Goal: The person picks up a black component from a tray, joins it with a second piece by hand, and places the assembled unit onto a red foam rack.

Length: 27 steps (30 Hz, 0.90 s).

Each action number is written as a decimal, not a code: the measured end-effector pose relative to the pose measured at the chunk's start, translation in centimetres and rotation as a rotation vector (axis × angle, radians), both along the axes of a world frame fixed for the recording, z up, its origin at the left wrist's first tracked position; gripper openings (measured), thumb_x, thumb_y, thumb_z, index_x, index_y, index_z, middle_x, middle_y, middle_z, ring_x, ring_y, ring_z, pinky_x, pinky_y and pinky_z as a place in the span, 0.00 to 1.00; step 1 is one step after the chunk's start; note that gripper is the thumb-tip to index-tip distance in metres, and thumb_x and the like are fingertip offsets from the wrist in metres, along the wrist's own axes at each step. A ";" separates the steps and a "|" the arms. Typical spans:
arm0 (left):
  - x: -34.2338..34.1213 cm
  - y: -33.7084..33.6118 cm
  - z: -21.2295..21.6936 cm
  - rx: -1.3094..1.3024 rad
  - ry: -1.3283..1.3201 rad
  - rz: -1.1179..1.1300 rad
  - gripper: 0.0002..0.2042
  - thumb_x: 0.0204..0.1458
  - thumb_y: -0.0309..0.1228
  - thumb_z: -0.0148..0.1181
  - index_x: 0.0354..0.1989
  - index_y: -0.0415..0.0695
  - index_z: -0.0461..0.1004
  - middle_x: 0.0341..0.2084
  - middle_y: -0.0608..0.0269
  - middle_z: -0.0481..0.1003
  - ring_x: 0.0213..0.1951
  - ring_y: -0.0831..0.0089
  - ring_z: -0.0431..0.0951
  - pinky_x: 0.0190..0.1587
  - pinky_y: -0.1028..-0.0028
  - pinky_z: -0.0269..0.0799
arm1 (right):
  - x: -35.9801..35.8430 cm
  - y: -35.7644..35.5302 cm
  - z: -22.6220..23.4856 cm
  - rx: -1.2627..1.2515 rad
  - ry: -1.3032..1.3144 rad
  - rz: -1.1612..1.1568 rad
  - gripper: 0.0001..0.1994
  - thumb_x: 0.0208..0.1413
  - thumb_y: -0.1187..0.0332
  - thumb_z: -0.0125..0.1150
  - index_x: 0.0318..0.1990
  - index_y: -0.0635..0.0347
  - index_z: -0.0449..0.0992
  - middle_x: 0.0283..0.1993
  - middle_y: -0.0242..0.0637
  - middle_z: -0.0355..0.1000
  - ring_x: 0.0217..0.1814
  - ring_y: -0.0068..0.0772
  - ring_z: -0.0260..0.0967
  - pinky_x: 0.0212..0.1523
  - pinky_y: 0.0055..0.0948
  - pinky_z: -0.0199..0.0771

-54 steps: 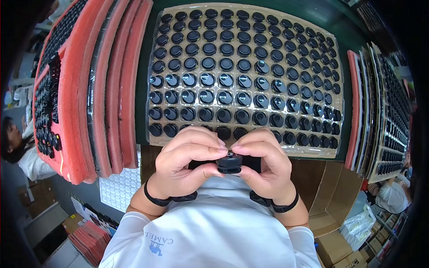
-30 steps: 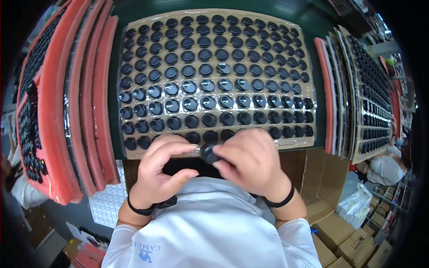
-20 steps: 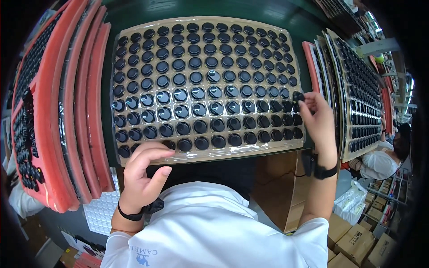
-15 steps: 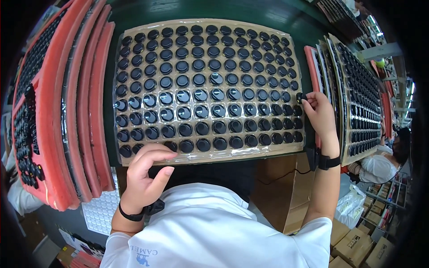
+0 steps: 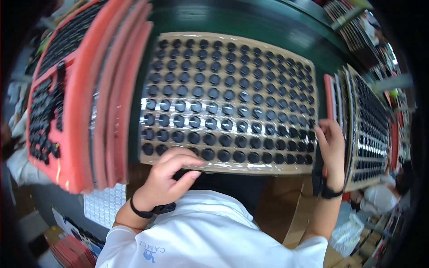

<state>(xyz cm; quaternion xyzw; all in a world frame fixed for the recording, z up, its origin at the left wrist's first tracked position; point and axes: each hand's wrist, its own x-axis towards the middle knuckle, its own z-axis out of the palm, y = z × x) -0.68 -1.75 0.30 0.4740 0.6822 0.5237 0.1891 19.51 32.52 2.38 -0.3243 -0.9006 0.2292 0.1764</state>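
Observation:
A clear plastic tray on brown cardboard (image 5: 259, 168) holds rows of round black caps (image 5: 208, 154), one per pocket. My left hand (image 5: 167, 178) rests over the tray's near left edge, thumb and fingers apart, with nothing seen in it. It covers some caps in the nearest row. Beside the tray's right edge is my right hand (image 5: 331, 143), its thumb and forefinger parted close to a cap (image 5: 311, 123) in the last column. No cap shows between these fingers, though motion blurs them a little.
On the left stand thick pink foam sheets (image 5: 80, 134) with black parts in them. More trays of black caps (image 5: 371, 120) lean upright on the right, beside a pink sheet (image 5: 330, 96). The green table (image 5: 201, 22) extends behind the tray. Cardboard boxes and a person (image 5: 377, 194) are at the far right.
The whole view has swung, shifting the tray rightward in the picture. The black cap that my right fingers held above the right edge has left them; a cap sits in the tray there.

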 end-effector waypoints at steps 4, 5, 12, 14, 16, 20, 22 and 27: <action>-0.2 -0.6 0.1 0.062 0.051 0.010 0.09 0.45 0.23 0.61 0.36 0.39 0.74 0.33 0.57 0.74 0.37 0.64 0.74 0.41 0.70 0.70 | -0.4 -7.2 3.2 -0.351 0.170 0.165 0.05 0.48 0.79 0.55 0.29 0.62 0.65 0.29 0.31 0.61 0.31 0.21 0.58 0.34 0.19 0.59; -0.3 -0.3 0.3 0.099 0.082 -0.010 0.10 0.45 0.23 0.61 0.37 0.39 0.74 0.33 0.56 0.73 0.37 0.63 0.74 0.40 0.70 0.70 | -0.4 -8.9 3.8 -0.406 0.246 0.207 0.05 0.46 0.80 0.54 0.28 0.63 0.64 0.29 0.34 0.63 0.31 0.25 0.60 0.35 0.21 0.60; -0.2 -4.4 4.0 0.131 0.287 0.052 0.10 0.46 0.25 0.61 0.37 0.40 0.73 0.34 0.57 0.73 0.35 0.61 0.74 0.36 0.69 0.70 | -4.1 -15.6 1.8 -0.548 0.271 0.479 0.02 0.50 0.79 0.53 0.31 0.66 0.68 0.33 0.38 0.66 0.34 0.29 0.63 0.38 0.23 0.62; -0.2 -6.2 5.9 0.122 0.340 0.096 0.10 0.45 0.25 0.62 0.37 0.40 0.73 0.33 0.57 0.73 0.35 0.62 0.74 0.36 0.69 0.70 | -4.9 -16.7 2.5 -0.619 0.234 0.582 0.04 0.56 0.77 0.51 0.36 0.66 0.71 0.39 0.39 0.68 0.40 0.31 0.65 0.43 0.26 0.64; -0.3 -8.4 8.1 0.101 0.408 0.128 0.09 0.45 0.25 0.62 0.36 0.40 0.73 0.33 0.57 0.73 0.34 0.62 0.74 0.35 0.69 0.70 | -5.6 -17.4 2.9 -0.629 0.245 0.610 0.04 0.56 0.77 0.51 0.36 0.66 0.71 0.38 0.39 0.68 0.40 0.30 0.65 0.43 0.25 0.64; -2.4 -12.5 12.5 0.008 0.566 0.323 0.10 0.41 0.23 0.63 0.35 0.40 0.74 0.31 0.57 0.73 0.34 0.62 0.74 0.35 0.70 0.71 | -6.4 -17.5 3.0 -0.662 0.266 0.635 0.04 0.55 0.78 0.52 0.37 0.66 0.71 0.37 0.39 0.68 0.38 0.28 0.65 0.42 0.24 0.64; -4.1 -13.5 14.5 -0.052 0.603 0.375 0.10 0.41 0.23 0.63 0.34 0.40 0.74 0.31 0.56 0.74 0.34 0.62 0.74 0.35 0.70 0.71 | -6.4 -17.4 2.3 -0.674 0.267 0.636 0.04 0.55 0.78 0.52 0.37 0.67 0.71 0.36 0.38 0.69 0.36 0.26 0.65 0.40 0.22 0.64; -8.9 -13.1 17.3 -0.252 0.665 0.403 0.09 0.43 0.24 0.61 0.34 0.39 0.73 0.30 0.56 0.73 0.33 0.62 0.74 0.35 0.69 0.70 | -6.1 -17.8 0.4 -0.776 0.249 0.546 0.01 0.50 0.80 0.54 0.31 0.67 0.70 0.31 0.38 0.68 0.32 0.26 0.65 0.35 0.20 0.64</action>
